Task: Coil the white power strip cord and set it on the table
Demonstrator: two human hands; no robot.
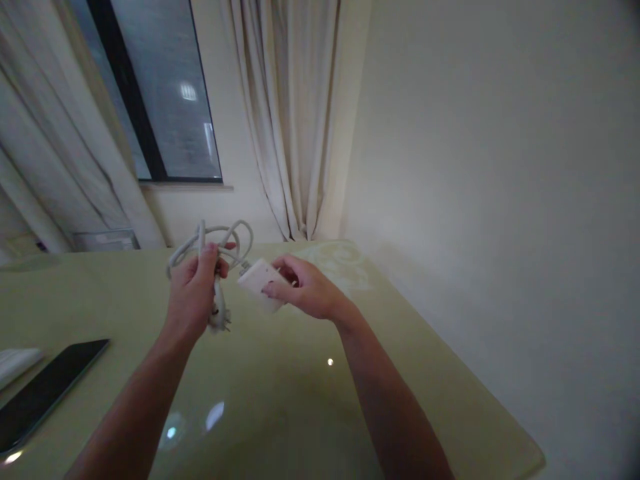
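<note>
My left hand (pixel 193 290) is closed around a looped white cord (pixel 201 235), whose coils stick out above and beside the fingers. Below that hand dangles the cord's plug (pixel 219 320), its metal prongs faintly visible. My right hand (pixel 313 287) grips the right end of a small white power strip (pixel 260 277), with the thumb on the near face and the other fingers behind. The cord enters the strip at its upper left end. Both hands are held above the glossy table (pixel 280 373), and the strip is tilted. Its sockets cannot be made out.
At the left of the table lie a flat black device (pixel 53 390) and a white object (pixel 19 363) cut off by the frame. A wall (pixel 480 200) runs along the table's right edge. Curtains (pixel 293 120) and a window (pixel 165 100) are behind it.
</note>
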